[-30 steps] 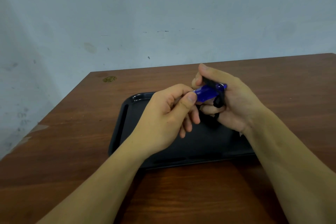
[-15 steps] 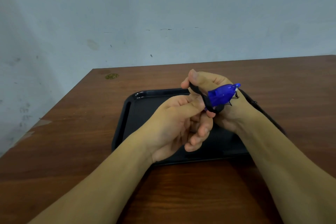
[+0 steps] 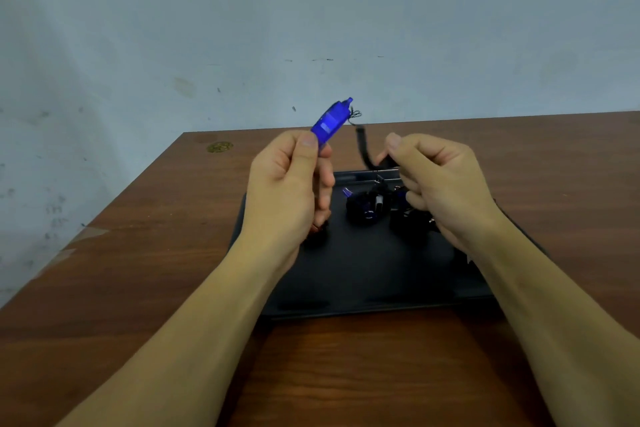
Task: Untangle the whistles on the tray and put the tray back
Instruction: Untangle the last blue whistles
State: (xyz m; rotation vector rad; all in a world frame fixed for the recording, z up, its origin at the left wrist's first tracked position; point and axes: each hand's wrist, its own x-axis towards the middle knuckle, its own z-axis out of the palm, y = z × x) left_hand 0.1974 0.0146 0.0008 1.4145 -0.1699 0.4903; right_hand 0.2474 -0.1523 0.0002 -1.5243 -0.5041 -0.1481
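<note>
Head view, read left to right. A round brass-coloured mark (image 3: 219, 147) sits on the worktop (image 3: 145, 253), well to the left of the fingers. The left hand (image 3: 287, 184) pinches the lower end of a blue whistle (image 3: 330, 121) between thumb and curled fingers (image 3: 308, 142), holding it tilted with its far end raised above the worktop edge. A black cord (image 3: 363, 146) leaves the top of the whistle and drops to the right, where the right hand (image 3: 436, 184) grips it between thumb and curled fingers. Below and between the two sets of fingers, the remaining whistles (image 3: 367, 206) lie bunched with their dark cords on the black tray (image 3: 346, 274); how many are there cannot be told. The tray rests on the worktop under both hands.

Judgement: one whistle is being separated from the bunch; the rest appears not yet untangled.

Hazards from here:
- Pulling the cord hard while it is looped through the bunch could tighten a knot instead of freeing it.
- Lifting against a caught cord could drag the other whistles off the tray.
- The thin loop at the whistle's top looks fragile; a sharp tug could snap it.
- A light pinch on smooth plastic may let the whistle slip.
</note>
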